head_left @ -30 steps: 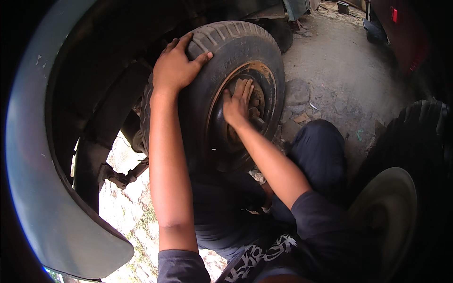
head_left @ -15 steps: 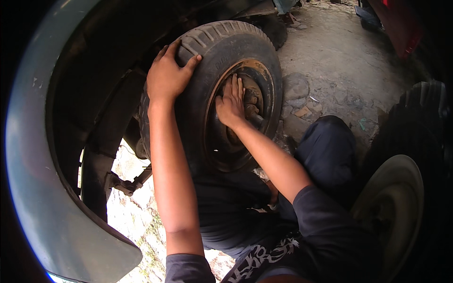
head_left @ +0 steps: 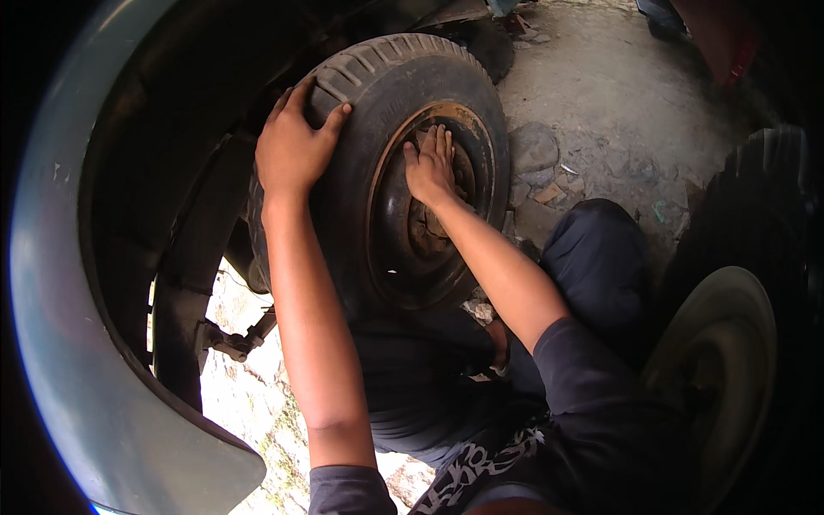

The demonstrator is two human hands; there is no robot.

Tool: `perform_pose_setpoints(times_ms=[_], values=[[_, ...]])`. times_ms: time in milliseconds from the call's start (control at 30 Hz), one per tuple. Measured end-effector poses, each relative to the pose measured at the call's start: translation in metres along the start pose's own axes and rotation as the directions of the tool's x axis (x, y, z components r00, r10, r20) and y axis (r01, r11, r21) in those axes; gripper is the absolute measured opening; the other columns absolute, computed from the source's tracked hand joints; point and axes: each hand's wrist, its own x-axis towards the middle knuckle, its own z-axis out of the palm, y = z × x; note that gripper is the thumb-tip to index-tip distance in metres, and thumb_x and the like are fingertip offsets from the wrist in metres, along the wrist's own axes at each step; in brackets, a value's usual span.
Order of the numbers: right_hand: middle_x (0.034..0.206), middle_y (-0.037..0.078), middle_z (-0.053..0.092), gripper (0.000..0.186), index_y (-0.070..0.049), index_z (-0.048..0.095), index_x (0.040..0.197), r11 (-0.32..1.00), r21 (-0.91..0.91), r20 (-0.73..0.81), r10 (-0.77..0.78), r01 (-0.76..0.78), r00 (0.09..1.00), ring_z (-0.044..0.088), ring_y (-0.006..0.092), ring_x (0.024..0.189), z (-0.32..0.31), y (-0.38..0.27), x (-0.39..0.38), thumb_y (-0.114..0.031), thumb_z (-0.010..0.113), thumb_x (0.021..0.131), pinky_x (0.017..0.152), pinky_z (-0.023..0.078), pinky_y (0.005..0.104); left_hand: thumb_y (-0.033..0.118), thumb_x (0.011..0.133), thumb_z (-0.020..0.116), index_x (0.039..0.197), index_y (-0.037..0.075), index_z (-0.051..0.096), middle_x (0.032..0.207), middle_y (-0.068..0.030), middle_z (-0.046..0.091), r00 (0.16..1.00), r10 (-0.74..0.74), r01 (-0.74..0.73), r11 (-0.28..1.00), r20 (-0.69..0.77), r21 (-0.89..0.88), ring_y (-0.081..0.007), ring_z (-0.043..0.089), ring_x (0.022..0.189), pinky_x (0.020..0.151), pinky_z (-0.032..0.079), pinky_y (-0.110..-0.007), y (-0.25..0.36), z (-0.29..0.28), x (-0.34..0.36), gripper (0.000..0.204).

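A black tyre [head_left: 343,232] stands upright under the wheel arch, its blocky tread worn and dusty. My left hand [head_left: 293,150] lies over the tread at the tyre's upper left, fingers stretched and thumb apart, holding nothing. Inside the rusty-edged wheel rim [head_left: 386,184], my right hand [head_left: 432,167] reaches up by the hub [head_left: 427,232], its fingers extended and its palm turned to the wheel. The fingers of that hand partly cover the hub and its bolts. Whether the fingertips press on metal I cannot tell.
A blue-grey fender [head_left: 51,283] curves round on the left. Below the arch a metal linkage [head_left: 232,341] sticks out. Another wheel [head_left: 721,343] with a pale rim stands at the lower right. Stones and broken bits [head_left: 545,176] lie on the ground beyond my bent knee [head_left: 596,249].
My right hand has shifted slightly up and right within the rim, uncovering more of the hub's lower left. My left hand keeps its place on the tread.
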Motion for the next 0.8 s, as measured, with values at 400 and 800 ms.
perform_pose_setpoints(times_ms=[400,800], values=[[0.180,0.034,0.005,0.083,0.014,0.013,0.169,0.997,0.019,0.080,-0.079,0.077,0.994,0.000,0.0470,0.169,-0.001,-0.006,-0.008,-0.034,0.052,0.114,0.138,0.008,0.0543,0.055,0.090,0.079,0.151,0.018,0.066,0.157,-0.0168,0.062,1.000,0.004,-0.004,1.000,-0.030,-0.024,-0.0367,0.060,0.144,0.117,0.051,-0.048,-0.001,-0.002,-0.005,0.073],[0.181,0.032,0.001,0.083,0.011,0.011,0.170,0.971,-0.053,0.072,-0.230,0.234,0.970,-0.001,0.0455,0.169,-0.001,-0.011,-0.050,-0.028,0.056,0.112,0.138,0.009,0.0526,0.058,0.090,0.081,0.153,0.021,0.065,0.151,-0.0136,0.068,0.999,-0.001,0.002,1.000,-0.053,0.017,-0.0358,0.065,0.138,0.114,0.052,-0.049,-0.007,0.003,-0.007,0.075]])
